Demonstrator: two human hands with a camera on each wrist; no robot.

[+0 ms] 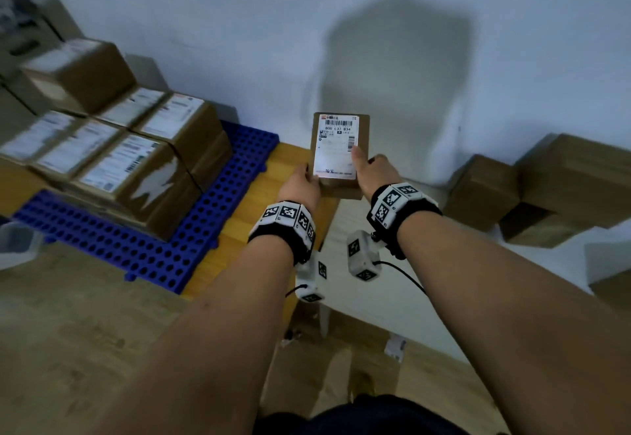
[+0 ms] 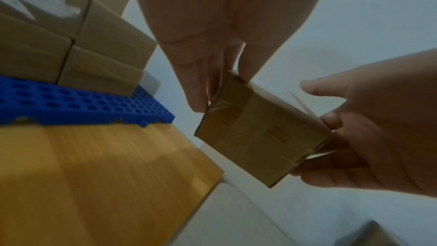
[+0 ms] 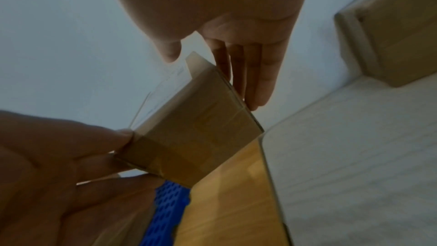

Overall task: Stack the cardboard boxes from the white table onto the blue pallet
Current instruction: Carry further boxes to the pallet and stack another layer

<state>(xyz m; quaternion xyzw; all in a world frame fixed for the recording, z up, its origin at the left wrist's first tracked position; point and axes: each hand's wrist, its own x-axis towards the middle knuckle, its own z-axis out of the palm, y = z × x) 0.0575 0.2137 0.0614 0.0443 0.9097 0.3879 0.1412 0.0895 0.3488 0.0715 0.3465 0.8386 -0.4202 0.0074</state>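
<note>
The small cardboard box (image 1: 340, 154) is gripped at centre frame between left hand (image 1: 302, 184) and right hand (image 1: 373, 172), clear of the surface. Judged light and stiff; side faces advised. The blue pallet (image 1: 143, 246) is seen left.

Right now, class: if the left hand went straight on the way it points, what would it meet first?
The left hand already grips the box. Beyond that, the white wall looks first in line, though depth is unclear.

Blue pallet (image 1: 143, 246) bearing stacked boxes (image 1: 136, 161), white table (image 1: 426, 281) with boxes (image 1: 546, 188)
</note>
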